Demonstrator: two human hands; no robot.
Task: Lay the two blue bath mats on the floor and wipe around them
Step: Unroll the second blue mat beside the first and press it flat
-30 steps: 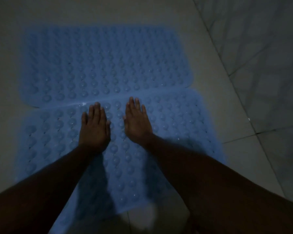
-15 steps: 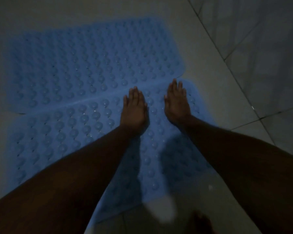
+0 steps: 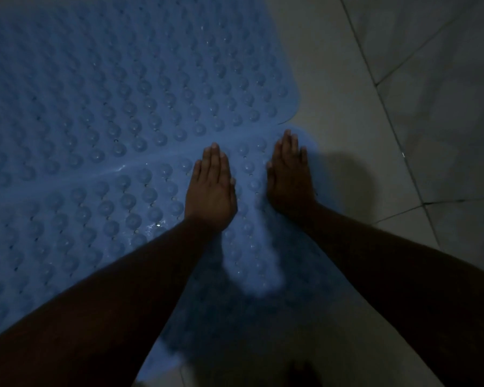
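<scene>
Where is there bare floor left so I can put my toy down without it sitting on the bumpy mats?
Bare tiled floor runs along the right of the far mat, up to the tiled wall. A smaller bare patch sits below the near mat, between the arms. The middle is crowded: left hand and right hand lie flat there.

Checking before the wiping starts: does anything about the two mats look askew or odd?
Mostly fine. Both hands, left hand and right hand, press flat on the near mat. Its far edge appears to overlap the far mat slightly, with a wet-looking glint along that seam. The lighting is too dim to judge more.
</scene>
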